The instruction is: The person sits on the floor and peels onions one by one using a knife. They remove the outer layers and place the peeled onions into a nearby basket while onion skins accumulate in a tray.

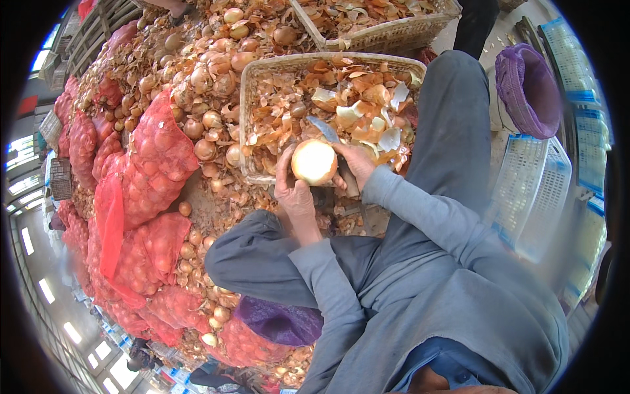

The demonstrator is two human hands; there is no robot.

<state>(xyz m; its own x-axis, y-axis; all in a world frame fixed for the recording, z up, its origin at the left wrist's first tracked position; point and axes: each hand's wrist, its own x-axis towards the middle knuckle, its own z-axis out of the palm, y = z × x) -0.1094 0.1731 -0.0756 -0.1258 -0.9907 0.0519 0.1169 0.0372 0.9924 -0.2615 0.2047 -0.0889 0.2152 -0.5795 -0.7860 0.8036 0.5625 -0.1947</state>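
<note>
An onion (315, 161) with a pale, bright face sits between my two hands, over the near edge of a plastic crate (243, 113). My left hand (297, 197) grips it from the left, thumb below and fingers along its side. In my right hand (357, 162) is a knife (322, 129); its blade points up and left past the onion, and the handle shows under my palm. The right fingers also touch the onion's right side. Loose onion skins (349, 113) fill the crate below.
Unpeeled onions (202, 79) and red mesh sacks of onions (157, 157) lie to the left. Another crate (393, 32) of skins stands beyond. At right are a purple mesh sack (529, 91) with its mouth spread and white plastic crates (531, 192). Another purple sack (278, 320) lies by my left knee.
</note>
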